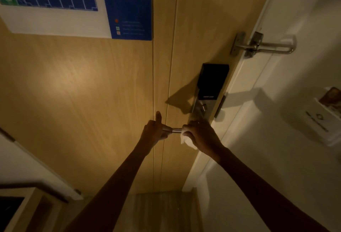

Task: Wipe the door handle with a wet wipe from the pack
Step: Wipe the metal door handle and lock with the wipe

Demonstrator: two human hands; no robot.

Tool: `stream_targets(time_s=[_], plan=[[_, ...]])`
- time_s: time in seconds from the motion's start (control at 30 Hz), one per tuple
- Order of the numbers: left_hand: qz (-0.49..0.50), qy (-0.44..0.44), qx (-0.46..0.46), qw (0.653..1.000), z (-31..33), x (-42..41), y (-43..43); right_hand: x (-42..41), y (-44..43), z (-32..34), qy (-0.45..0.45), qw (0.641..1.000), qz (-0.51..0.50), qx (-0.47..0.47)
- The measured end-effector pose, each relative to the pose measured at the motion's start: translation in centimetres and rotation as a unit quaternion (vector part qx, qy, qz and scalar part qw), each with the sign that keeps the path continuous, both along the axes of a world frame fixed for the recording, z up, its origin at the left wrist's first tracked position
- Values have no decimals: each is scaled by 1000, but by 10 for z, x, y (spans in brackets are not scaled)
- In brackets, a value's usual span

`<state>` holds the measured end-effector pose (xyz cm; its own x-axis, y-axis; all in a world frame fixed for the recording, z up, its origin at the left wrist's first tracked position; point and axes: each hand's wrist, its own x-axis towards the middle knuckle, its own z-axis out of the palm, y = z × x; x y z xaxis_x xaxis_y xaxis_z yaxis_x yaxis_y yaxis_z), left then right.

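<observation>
Door handle (176, 130) is a metal lever low on the wooden door (73, 93), sticking out left from the lock plate. Right hand (200, 135) is wrapped around the handle near the plate with the white wet wipe (186, 140) bunched inside the grip, loose corner hanging below the handle. Left hand (156, 130) pinches the free tip of the handle, thumb up, steadying it. Short bare stretch of handle shows between the two hands. Pack not in view.

Risks, judged: pressing down on the handle could trip the latch and swing the door; the left hand covers the tip, so that end may go unwiped; the dangling wipe corner could slip out of the grip; the wet wipe could drag onto the black lock box (212, 82) just above the handle.

Around: small thumb-turn (203, 107) just above the handle, swing guard latch (262, 46) well above it at the door edge, blue floor plan sign (77, 1) far up-left of the handle, white card holder (321, 119) on the wall to the right. Nothing blocks the handle except the hands. Light is dim.
</observation>
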<state>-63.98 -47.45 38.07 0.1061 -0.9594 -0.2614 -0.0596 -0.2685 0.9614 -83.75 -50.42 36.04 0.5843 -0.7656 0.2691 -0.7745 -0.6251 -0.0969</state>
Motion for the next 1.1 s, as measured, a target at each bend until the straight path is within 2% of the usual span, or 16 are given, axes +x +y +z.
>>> stream_targets(time_s=[0.07, 0.23, 0.47, 0.63, 0.8, 0.97, 1.1], plan=[[-2, -4, -10, 1000, -2, -1, -1, -8, 1, -1, -16, 999, 0, -34], [-8, 2, -6, 1000, -8, -1, -7, 23, 3, -11, -23, 999, 1, -35], [11, 23, 14, 1000, -10, 0, -13, -26, 4, -1, -9, 996, -34, -76], [16, 52, 35, 998, -10, -1, -12, 16, 10, -10, -6, 999, -33, -37], [23, 62, 50, 997, -10, -2, -13, -32, 6, 1, -5, 996, -30, -83], [25, 62, 60, 996, -5, -4, -13, 16, 10, -13, -8, 998, -29, -55], [23, 77, 77, 994, -3, -5, -12, -29, 4, -12, -26, 994, -45, -95]])
